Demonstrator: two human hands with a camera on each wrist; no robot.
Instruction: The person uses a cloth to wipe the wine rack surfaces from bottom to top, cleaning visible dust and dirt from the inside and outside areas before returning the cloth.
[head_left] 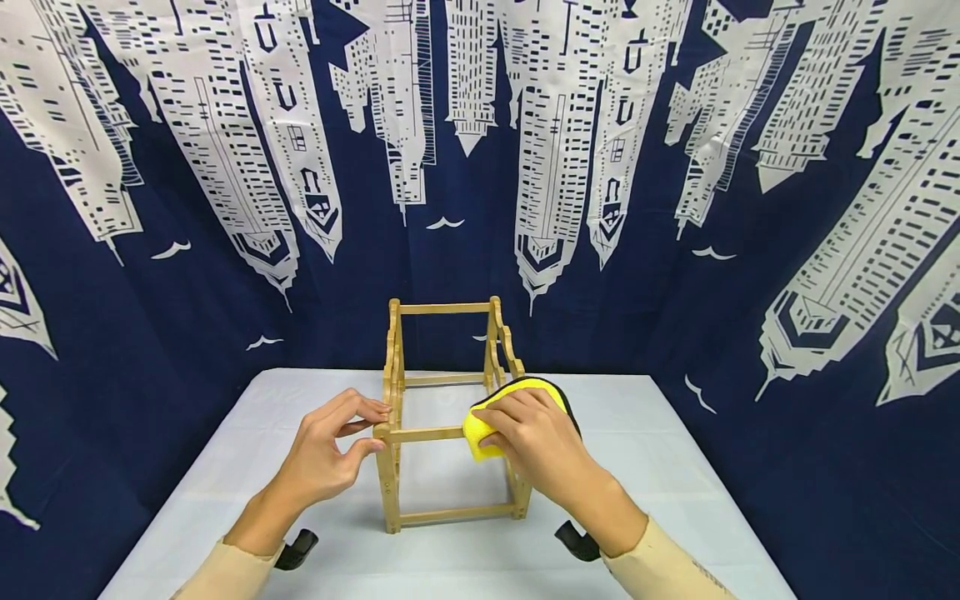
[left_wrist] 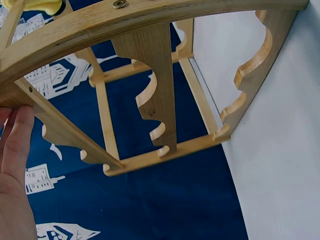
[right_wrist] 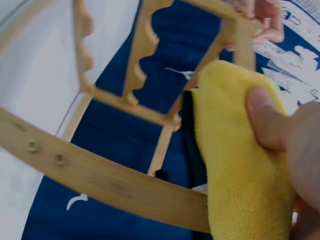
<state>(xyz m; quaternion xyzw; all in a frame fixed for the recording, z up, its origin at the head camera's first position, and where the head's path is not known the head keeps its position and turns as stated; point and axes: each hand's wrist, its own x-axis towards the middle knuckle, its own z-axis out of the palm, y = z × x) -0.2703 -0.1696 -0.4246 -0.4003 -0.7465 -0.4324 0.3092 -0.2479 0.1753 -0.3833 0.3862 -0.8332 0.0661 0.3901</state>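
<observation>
A wooden rack (head_left: 427,434) with scalloped side rails stands upright on the table. At its near top left corner, my left hand (head_left: 330,446) grips the frame between thumb and fingers; the left wrist view shows the fingers (left_wrist: 17,142) against the wood. My right hand (head_left: 536,433) holds a yellow cloth (head_left: 480,433) with a dark edge, folded over the near top right corner of the rack. In the right wrist view the thumb presses the plush cloth (right_wrist: 240,150) and hides that corner. Scalloped uprights (left_wrist: 155,90) show inside the rack.
The rack rests on a pale table (head_left: 315,417) whose far edge lies close to a dark blue curtain (head_left: 465,258) printed with white buildings. Black wrist mounts (head_left: 298,550) sit under both forearms. Table surface extends on both sides of the rack.
</observation>
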